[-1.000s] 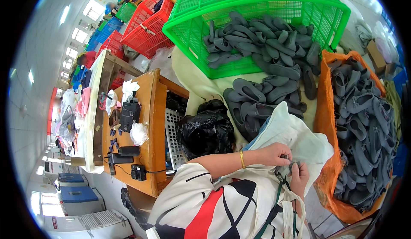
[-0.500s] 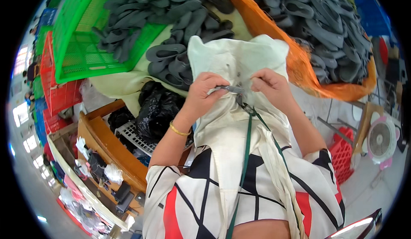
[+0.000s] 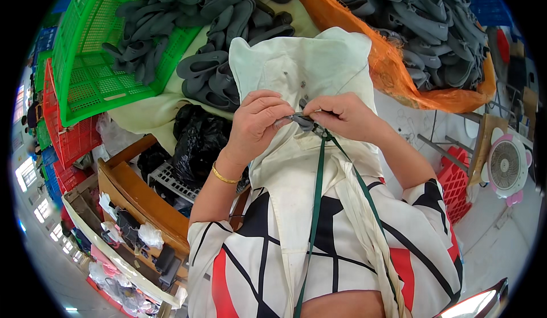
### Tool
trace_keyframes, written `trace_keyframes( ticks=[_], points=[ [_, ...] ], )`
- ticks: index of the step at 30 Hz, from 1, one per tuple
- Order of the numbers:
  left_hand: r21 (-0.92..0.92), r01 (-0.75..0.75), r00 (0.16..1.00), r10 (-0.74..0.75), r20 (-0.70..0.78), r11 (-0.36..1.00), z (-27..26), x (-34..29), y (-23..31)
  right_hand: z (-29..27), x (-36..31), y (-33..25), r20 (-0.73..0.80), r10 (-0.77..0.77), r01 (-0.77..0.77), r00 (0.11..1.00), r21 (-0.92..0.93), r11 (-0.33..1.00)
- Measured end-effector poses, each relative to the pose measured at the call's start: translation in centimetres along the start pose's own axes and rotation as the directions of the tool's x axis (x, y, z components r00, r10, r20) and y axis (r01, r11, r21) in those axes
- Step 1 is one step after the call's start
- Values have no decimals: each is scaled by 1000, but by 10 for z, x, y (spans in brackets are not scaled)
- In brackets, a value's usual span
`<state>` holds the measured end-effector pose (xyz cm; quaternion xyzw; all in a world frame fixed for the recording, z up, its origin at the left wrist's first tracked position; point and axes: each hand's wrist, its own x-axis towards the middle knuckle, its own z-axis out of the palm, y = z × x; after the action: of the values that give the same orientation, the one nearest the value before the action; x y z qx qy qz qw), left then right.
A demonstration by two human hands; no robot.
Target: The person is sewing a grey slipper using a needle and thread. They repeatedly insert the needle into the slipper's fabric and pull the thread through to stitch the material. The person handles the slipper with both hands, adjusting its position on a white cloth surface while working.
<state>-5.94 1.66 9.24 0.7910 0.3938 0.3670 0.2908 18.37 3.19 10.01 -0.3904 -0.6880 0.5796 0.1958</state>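
Observation:
My left hand (image 3: 259, 121) pinches one end of a small, thin grey strip (image 3: 302, 122) over my lap. My right hand (image 3: 342, 115) has its thumb and forefinger closed at the strip's other end. A white apron (image 3: 302, 61) with several dark specks lies spread over my lap beneath both hands. From just under my fingers a dark green cord (image 3: 319, 187) runs down toward my body; the dark piece at its upper end is too small to make out. A few grey scraps lie on the apron beside the strip.
Grey rubber shoes (image 3: 202, 67) are heaped beyond the apron by a tipped green crate (image 3: 91, 84). More fill an orange sack (image 3: 393, 84) at the far right. A wooden drawer unit (image 3: 148, 192) and black plastic bag (image 3: 199, 133) are at left, a fan (image 3: 507, 167) at right.
My right hand has moved left and down onto the grey strip, where it was apart from it before. My left hand still grips the strip. The whole view has shifted slightly.

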Motion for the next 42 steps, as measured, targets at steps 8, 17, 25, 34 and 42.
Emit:
trace_keyframes(
  ticks=[8,17,25,34,42],
  points=[
    [-77,53,998,-50,49,996,3,-5,-2,3,0,10,48,-11,6,999,107,994],
    [-276,143,990,-132,60,950,9,-14,8,7,-5,3,116,80,-103,990,213,972],
    [-281,219,973,-185,140,934,7,-15,16,10,-13,8,157,161,-202,974,294,934],
    [-377,257,962,-199,185,890,16,-19,10,5,-18,21,244,108,-203,964,408,890],
    [-346,286,951,-221,214,893,20,-23,10,13,-19,16,292,271,-378,917,420,825]
  ],
)
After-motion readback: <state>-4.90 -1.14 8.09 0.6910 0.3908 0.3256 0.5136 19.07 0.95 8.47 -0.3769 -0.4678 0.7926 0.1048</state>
